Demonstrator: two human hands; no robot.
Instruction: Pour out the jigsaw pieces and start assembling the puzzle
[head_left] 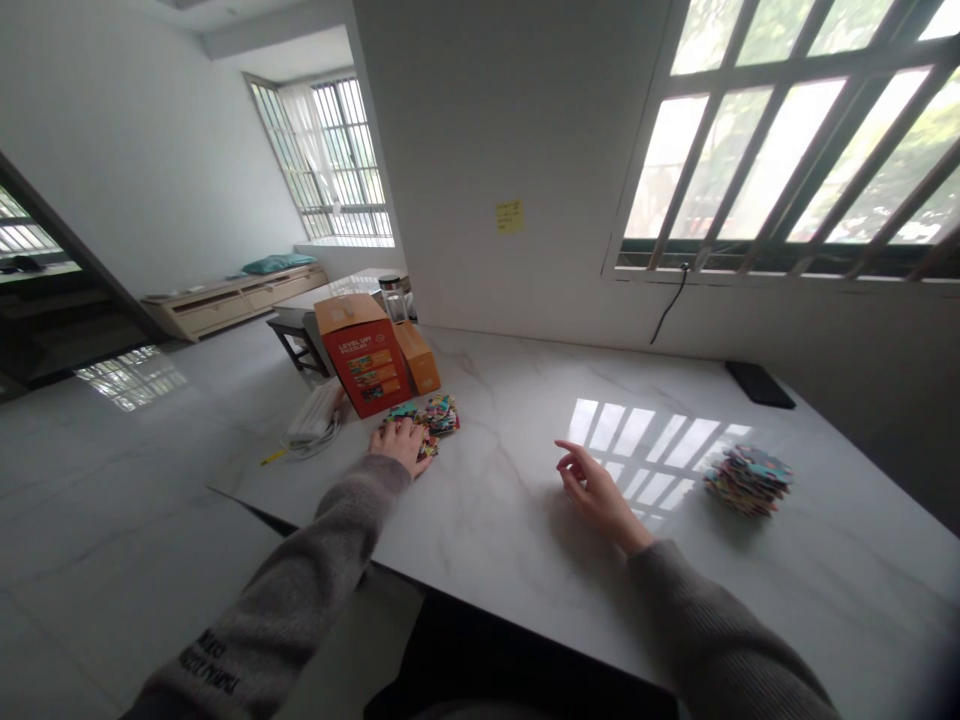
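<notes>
While the left hand [401, 442] lies over a pile of puzzle pieces [428, 449] near the far left part of the table [480, 540], its fingers bend down across the top and over the pile's far side, with the back of the hand turned up. They are in contact with the pieces, but the palm and thumb are hidden, so I cannot tell whether they pinch any of them or only rest there. Colourful pieces show past the fingertips and along the hand's right edge, and a second small heap [441, 412] sits just beside it. The right hand [596, 492] is well apart from these, over the middle of the table, and no object shows in it. Its index finger points out nearly straight to the left, the other fingers curl loosely, and a gap stays between them; whether it touches the tabletop I cannot tell. Farther right stands a thick, uneven stack [750, 480] of similar pieces, untouched, with a black phone [760, 384] lying behind it. Behind the left hand stands a red box [367, 360] printed with the word "puzzles", a smaller orange box [420, 358] next to it, and a white cable [319, 437] lies to their left.
</notes>
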